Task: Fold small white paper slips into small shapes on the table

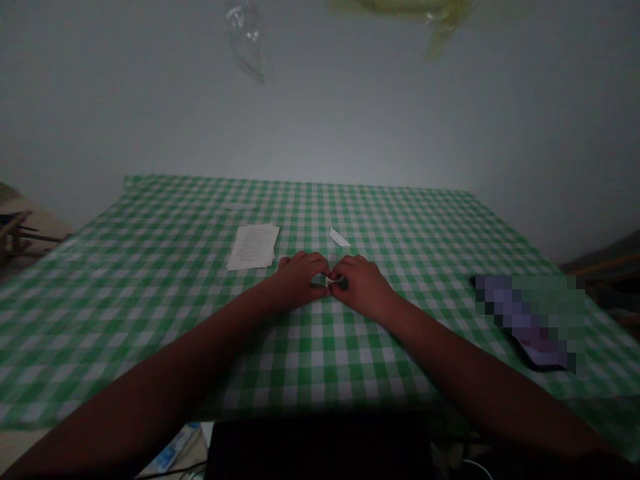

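Note:
Both my hands rest together on the green-and-white checked tablecloth (150, 280) near the table's middle. My left hand (297, 277) and my right hand (363, 283) have their fingers curled and pinched on a small dark and white object (329, 283) held between them. The object is too small and dim to name. A stack of white printed paper sheets (253, 246) lies just beyond my left hand. A small white paper strip (339, 237) lies just beyond my right hand.
A dark phone (530, 320) lies on the cloth at the right, partly pixelated. A pale wall stands behind the table. Clear and yellowish plastic bags (245, 37) hang at the top. Dark items sit below the table's front edge.

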